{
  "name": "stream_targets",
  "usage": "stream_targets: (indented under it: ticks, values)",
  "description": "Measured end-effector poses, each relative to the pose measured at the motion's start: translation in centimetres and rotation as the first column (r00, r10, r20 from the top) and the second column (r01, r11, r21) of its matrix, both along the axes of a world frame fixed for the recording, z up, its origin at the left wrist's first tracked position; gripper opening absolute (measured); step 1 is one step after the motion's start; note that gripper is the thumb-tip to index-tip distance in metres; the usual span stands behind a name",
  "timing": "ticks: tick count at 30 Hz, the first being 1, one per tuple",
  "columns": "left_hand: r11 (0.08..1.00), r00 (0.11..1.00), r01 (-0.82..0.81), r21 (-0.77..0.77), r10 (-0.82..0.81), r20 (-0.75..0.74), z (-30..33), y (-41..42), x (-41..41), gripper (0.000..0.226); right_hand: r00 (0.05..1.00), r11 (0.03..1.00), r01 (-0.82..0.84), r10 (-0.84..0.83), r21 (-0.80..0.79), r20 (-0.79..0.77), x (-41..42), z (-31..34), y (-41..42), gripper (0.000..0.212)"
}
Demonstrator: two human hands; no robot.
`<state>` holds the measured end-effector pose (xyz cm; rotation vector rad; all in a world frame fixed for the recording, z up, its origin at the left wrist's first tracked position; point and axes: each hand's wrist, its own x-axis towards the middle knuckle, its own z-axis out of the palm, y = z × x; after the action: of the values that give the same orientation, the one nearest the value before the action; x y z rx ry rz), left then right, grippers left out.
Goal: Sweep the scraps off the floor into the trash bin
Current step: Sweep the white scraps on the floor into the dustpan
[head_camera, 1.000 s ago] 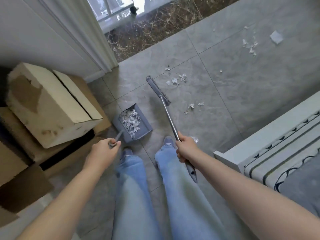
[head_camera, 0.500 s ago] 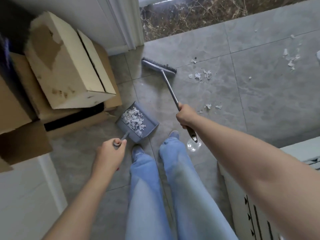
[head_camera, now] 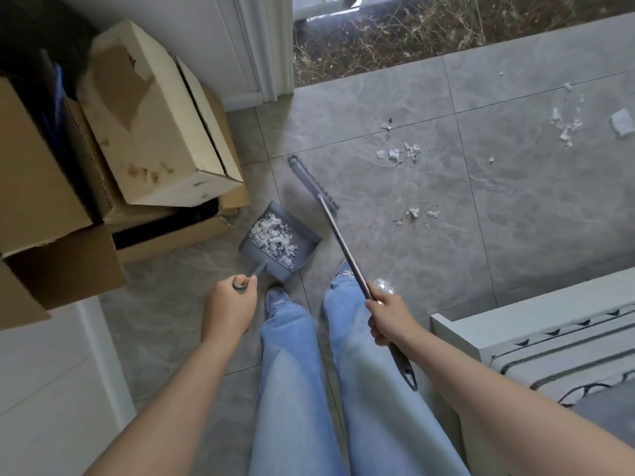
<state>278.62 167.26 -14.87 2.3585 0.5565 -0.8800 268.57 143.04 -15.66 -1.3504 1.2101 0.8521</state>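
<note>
1. At the far left, stacked cardboard boxes (head_camera: 151, 125) crowded the corner, just beside the dustpan (head_camera: 280, 243).
2. The left hand (head_camera: 230, 312) was curled round the top of the dustpan's handle; the pan sat low by the person's feet, on or just above the floor (I could not tell which), with a heap of white scraps already in it.
3. The right hand (head_camera: 390, 317) was wrapped round the broom (head_camera: 338, 235) partway down its shaft, the broom head reaching toward the floor just beyond the pan.
4. The hands were apart, one on each side of the legs.
5. Loose scraps (head_camera: 400, 154) lay on the tiles ahead and to the right of both hands, with a smaller cluster nearer the broom and another group well off toward the right edge.
6. A bed (head_camera: 536, 324) stood at the right, close to the broom arm.
7. No trash bin was in view.
8. Risks, as I judged them: tilting the loaded pan could spill its heap; a brisk sweep could scatter the light paper; the far-right pieces could be missed.
</note>
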Motion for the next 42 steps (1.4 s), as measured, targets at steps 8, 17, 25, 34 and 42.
stream_targets:
  ticks: [8, 17, 25, 34, 42]
  values:
    - [0.999, 1.000, 0.014, -0.035, -0.014, 0.005, 0.1, 0.2, -0.7, 0.040, 0.996, 0.996, -0.077, 0.078, 0.039, -0.043, 0.7, -1.2, 6.8, 0.032]
    - [0.998, 0.999, 0.042, -0.053, -0.041, 0.018, 0.2, 0.3, -0.8, 0.039, 0.970, 0.957, -0.224, 0.237, -0.183, 0.051, 5.6, -3.3, 5.3, 0.055]
    - [0.995, 1.000, 0.005, -0.101, -0.007, -0.017, 0.2, 0.8, -1.0, 0.039, 0.948, 0.947, -0.318, 0.316, -0.053, -0.040, 1.7, -3.6, 10.5, 0.037]
    - [0.997, 1.000, 0.004, -0.083, -0.004, 0.005, 4.2, 4.1, -1.9, 0.031, 0.794, 0.723, -0.584, 0.604, -0.369, -0.073, 2.2, -2.1, 5.6, 0.056]
    - [0.998, 0.998, 0.035, -0.043, -0.037, -0.045, 6.9, 6.6, 0.4, 0.024, 0.515, 0.423, -0.809, 0.845, -0.408, -0.145, 8.5, -2.3, 5.0, 0.066]
